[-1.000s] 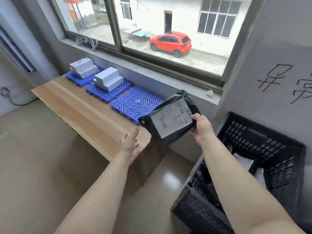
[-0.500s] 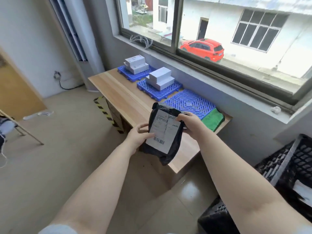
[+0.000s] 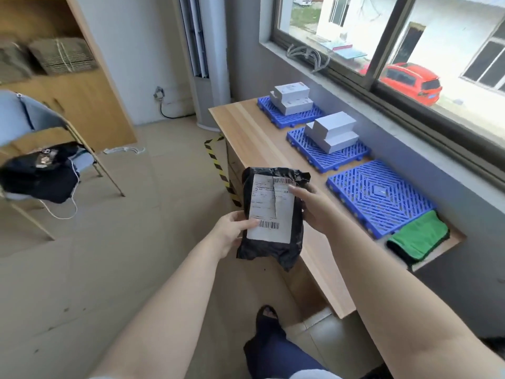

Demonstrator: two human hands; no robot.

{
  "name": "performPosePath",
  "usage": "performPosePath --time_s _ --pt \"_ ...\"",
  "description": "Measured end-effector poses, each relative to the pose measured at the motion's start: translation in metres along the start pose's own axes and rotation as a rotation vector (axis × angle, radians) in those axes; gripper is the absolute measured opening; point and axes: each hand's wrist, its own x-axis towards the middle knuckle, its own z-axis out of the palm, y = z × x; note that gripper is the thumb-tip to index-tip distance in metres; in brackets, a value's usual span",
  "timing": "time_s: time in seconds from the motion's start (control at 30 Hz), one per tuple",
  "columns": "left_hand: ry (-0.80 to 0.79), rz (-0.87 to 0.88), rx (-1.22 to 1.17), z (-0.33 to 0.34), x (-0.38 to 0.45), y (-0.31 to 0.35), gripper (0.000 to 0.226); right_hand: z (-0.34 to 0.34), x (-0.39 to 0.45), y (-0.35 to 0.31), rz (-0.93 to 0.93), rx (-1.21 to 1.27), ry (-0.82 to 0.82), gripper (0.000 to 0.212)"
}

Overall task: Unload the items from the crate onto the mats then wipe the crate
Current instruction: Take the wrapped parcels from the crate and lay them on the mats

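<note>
I hold a black plastic parcel with a white shipping label upright in front of me, over the table's near edge. My left hand grips its lower left side, thumb on the label. My right hand holds its right edge. Three blue grid mats lie in a row along the wall. The far mat and the middle mat each carry stacked white boxes. The near mat is bare. A green cloth lies folded just past the near mat. The crate is out of view.
The wooden table runs under the window sill. A folding chair with dark clothing stands on the left. A wooden shelf unit stands behind it. My leg and foot are at the bottom.
The view has swung left, away from the crate, which has left the frame. My left hand has taken hold of the parcel, now held upright in both hands nearer the table's edge.
</note>
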Motion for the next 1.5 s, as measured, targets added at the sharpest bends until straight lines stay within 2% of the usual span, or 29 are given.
performPosePath --time_s 0.1,0.2,0.47,0.53,0.63,0.9,1.03,1.23,1.5 --pt "0.078 0.008 -0.092 -0.018 0.031 0.016 0.04 0.003 0.037 0.0 0.06 -0.052 -0.056 0.031" --pt "0.155 0.03 -0.125 -0.033 0.07 0.04 0.029 0.01 0.082 -0.005 0.096 -0.089 -0.084 0.032" --pt "0.192 0.064 -0.083 -0.039 0.181 0.116 0.019 0.017 0.193 -0.055 0.111 -0.057 -0.027 0.038" --pt "0.167 0.053 -0.064 -0.026 0.207 0.129 0.026 0.002 0.21 -0.068 0.088 -0.052 0.04 0.038" --pt "0.106 0.033 -0.048 0.0 0.241 0.14 0.024 -0.025 0.221 -0.076 0.044 -0.015 0.163 0.033" --pt "-0.106 -0.076 0.078 0.068 0.322 0.151 0.039 -0.096 0.222 -0.069 -0.014 0.17 0.465 0.036" --pt "-0.247 -0.146 0.15 0.109 0.359 0.148 0.03 -0.12 0.227 -0.06 -0.003 0.219 0.685 0.035" --pt "-0.407 -0.27 0.304 0.156 0.421 0.155 0.031 -0.132 0.236 -0.057 0.031 0.104 0.912 0.04" --pt "-0.508 -0.324 0.463 0.214 0.479 0.148 0.027 -0.149 0.253 -0.045 0.049 0.247 1.222 0.045"
